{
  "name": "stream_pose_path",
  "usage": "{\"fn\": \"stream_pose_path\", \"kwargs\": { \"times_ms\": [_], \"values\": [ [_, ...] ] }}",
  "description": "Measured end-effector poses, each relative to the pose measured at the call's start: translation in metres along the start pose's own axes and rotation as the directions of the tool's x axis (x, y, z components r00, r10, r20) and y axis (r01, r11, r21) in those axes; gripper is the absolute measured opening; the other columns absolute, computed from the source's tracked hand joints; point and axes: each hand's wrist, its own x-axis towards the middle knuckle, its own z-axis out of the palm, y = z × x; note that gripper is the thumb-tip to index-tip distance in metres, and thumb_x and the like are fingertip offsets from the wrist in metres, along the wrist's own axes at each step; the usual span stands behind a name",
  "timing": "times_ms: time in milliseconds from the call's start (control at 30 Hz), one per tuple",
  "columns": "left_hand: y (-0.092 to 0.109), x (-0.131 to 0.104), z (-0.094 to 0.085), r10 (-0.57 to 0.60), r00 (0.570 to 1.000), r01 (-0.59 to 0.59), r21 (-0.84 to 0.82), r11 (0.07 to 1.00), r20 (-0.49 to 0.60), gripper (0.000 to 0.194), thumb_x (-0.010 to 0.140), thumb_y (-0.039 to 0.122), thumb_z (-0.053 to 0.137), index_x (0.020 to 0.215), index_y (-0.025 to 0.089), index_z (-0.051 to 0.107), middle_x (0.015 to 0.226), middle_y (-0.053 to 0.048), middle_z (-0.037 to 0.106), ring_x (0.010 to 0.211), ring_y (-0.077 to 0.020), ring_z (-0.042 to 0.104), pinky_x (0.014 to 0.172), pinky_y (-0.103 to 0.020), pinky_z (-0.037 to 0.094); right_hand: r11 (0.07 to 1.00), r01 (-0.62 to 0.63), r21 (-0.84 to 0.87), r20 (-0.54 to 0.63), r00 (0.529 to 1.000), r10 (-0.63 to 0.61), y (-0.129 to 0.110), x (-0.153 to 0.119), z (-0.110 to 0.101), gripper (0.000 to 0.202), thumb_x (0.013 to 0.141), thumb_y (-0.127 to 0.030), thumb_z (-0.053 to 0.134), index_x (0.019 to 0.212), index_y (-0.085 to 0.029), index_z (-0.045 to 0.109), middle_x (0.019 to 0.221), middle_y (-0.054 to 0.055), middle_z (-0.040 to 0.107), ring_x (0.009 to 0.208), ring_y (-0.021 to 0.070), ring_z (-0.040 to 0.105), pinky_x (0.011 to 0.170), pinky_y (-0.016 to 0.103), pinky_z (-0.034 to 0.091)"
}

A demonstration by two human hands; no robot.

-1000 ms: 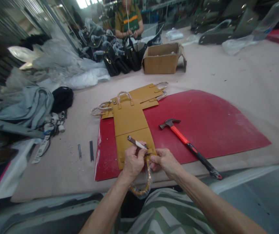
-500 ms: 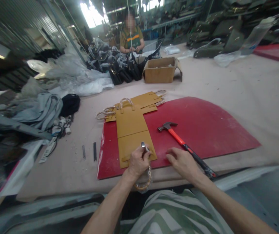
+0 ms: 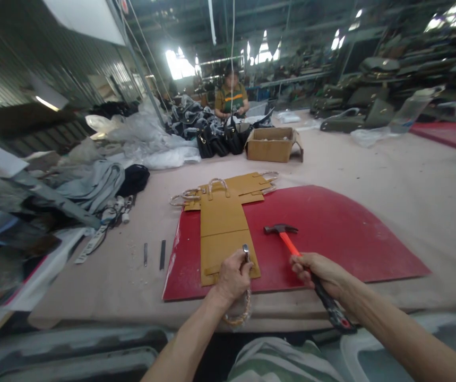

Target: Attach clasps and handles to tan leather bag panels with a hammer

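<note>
Left hand (image 3: 231,278): grip closed around the upper part of a short metal rod (image 3: 246,249), which stands roughly upright over the near end of the tan panel (image 3: 223,217).
Right hand (image 3: 321,269): grip wrapped around the middle of the hammer's handle.
Hammer (image 3: 289,244): over the red board (image 3: 343,228), right of the rod; long axis slanting, head far and left, handle end near and right.
Nearer hand: the right, already on the hammer; the left is beyond the head's left side, nearer the body.
Wrapped loop (image 3: 240,320): below the left hand, at the near edge of the bench (image 3: 411,196).
</note>
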Motion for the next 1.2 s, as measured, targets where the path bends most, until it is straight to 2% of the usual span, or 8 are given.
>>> {"fn": "stream_pose_path", "kwargs": {
  "times_ms": [133, 200, 333, 433, 667, 767, 933, 1200],
  "values": [
    [-0.003, 0.0, 0.002, -0.012, 1.0, 0.012, -0.007, 1.0, 0.013, 0.011, 0.083, 0.01, 0.059, 0.089, 0.019, 0.061, 0.086, -0.004, 0.068, 0.082, -0.0189, 0.065, 0.076, -0.029, 0.048, 0.987, 0.155, -0.042, -0.114, 0.981, -0.159, -0.041, -0.038, 0.006, 0.04, 0.088, -0.06, 0.046, 0.08, -0.022, 0.045, 0.06, -0.005, 0.041, 0.042, 0.0088, 0.033, 0.038, 0.022, 0.028],
    [-0.004, 0.0, 0.002, -0.018, 1.0, 0.018, -0.019, 1.0, 0.017, 0.011, 0.084, 0.01, 0.059, 0.09, 0.019, 0.061, 0.085, -0.004, 0.067, 0.082, -0.0183, 0.064, 0.077, -0.028, 0.047, 0.896, 0.381, -0.23, -0.234, 0.872, -0.431, -0.057, -0.056, 0.005, 0.042, 0.095, -0.061, 0.042, 0.08, -0.021, 0.047, 0.059, -0.004, 0.044, 0.043, 0.0094, 0.039, 0.04, 0.022, 0.029],
    [-0.004, -0.001, 0.003, -0.027, 1.0, 0.028, -0.032, 0.999, 0.014, 0.01, 0.085, 0.011, 0.058, 0.089, 0.019, 0.061, 0.084, -0.003, 0.066, 0.08, -0.0176, 0.063, 0.076, -0.027, 0.046, 0.383, 0.574, -0.724, -0.024, 0.534, -0.845, -0.059, -0.075, -0.004, 0.034, 0.102, -0.043, 0.039, 0.075, -0.022, 0.044, 0.051, -0.005, 0.045, 0.039, 0.0102, 0.04, 0.042, 0.026, 0.024],
    [-0.003, -0.002, 0.003, -0.04, 0.999, 0.04, -0.039, 0.998, 0.02, 0.009, 0.086, 0.011, 0.058, 0.09, 0.019, 0.061, 0.082, -0.002, 0.066, 0.078, -0.0174, 0.063, 0.074, -0.027, 0.046, 0.067, 0.537, -0.841, 0.247, 0.491, -0.835, -0.061, -0.084, -0.01, 0.031, 0.105, -0.035, 0.038, 0.077, -0.023, 0.045, 0.053, -0.004, 0.049, 0.038, 0.0117, 0.042, 0.044, 0.03, 0.02],
    [0.002, -0.001, 0.001, -0.028, 0.999, 0.028, -0.024, 0.999, 0.026, 0.011, 0.085, 0.01, 0.058, 0.089, 0.019, 0.063, 0.086, -0.004, 0.069, 0.083, -0.0187, 0.065, 0.078, -0.028, 0.048, 0.206, 0.484, -0.85, -0.02, 0.362, -0.932, -0.074, -0.101, 0.003, 0.03, 0.106, -0.031, 0.036, 0.078, -0.023, 0.045, 0.051, -0.005, 0.047, 0.04, 0.0109, 0.042, 0.045, 0.027, 0.027],
    [0.002, -0.001, 0.003, -0.013, 1.0, 0.013, -0.008, 1.0, 0.021, 0.014, 0.085, 0.009, 0.058, 0.091, 0.019, 0.064, 0.087, -0.005, 0.069, 0.082, -0.0191, 0.065, 0.075, -0.028, 0.048, 0.121, 0.548, -0.828, 0.239, 0.539, -0.808, -0.051, -0.093, 0.004, 0.031, 0.104, -0.032, 0.038, 0.076, -0.024, 0.048, 0.05, -0.004, 0.053, 0.037, 0.0129, 0.043, 0.044, 0.031, 0.021],
    [0.0, -0.002, 0.002, -0.019, 0.999, 0.019, -0.019, 1.0, 0.027, 0.013, 0.086, 0.009, 0.056, 0.091, 0.02, 0.06, 0.084, -0.003, 0.065, 0.079, -0.0181, 0.062, 0.074, -0.028, 0.046, 0.589, 0.41, -0.696, 0.106, 0.87, -0.481, -0.03, -0.075, -0.009, 0.042, 0.102, -0.049, 0.031, 0.073, -0.023, 0.05, 0.058, 0.0, 0.053, 0.049, 0.0144, 0.048, 0.05, 0.028, 0.032],
    [0.005, -0.003, 0.0, -0.053, 0.997, 0.056, -0.06, 0.997, 0.06, 0.011, 0.089, 0.01, 0.054, 0.093, 0.02, 0.056, 0.09, -0.003, 0.062, 0.083, -0.0173, 0.058, 0.078, -0.029, 0.043, 0.569, 0.167, -0.805, -0.048, 0.938, -0.343, 0.014, 0.004, -0.027, 0.035, 0.099, -0.038, 0.031, 0.076, -0.02, 0.051, 0.067, 0.005, 0.057, 0.06, 0.0182, 0.053, 0.058, 0.029, 0.038]
  ]
}}
